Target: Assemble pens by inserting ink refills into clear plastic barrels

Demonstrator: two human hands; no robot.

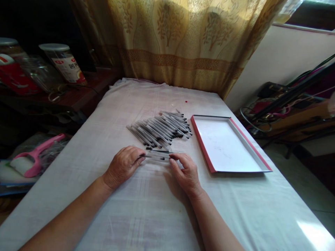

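My left hand (125, 162) is closed in a pinch on a thin dark pen refill (148, 156), which points to the right. Facing it, my right hand (186, 170) has thumb and forefinger closed on the end of a clear pen barrel (157, 160). Small black parts and clear tubes lie between the two hands, and the finer details there are blurred. Just beyond my fingers spreads a pile of clear pens (159, 127) with black ends, lying slanted side by side on the cloth.
A shallow white box lid (222, 146) with pink sides lies at the right of the cloth-covered table (125, 216). A tiny red piece (186, 101) sits at the back. Jars (65, 64) stand on a dark cabinet to the left, above a pink-handled tool (39, 153).
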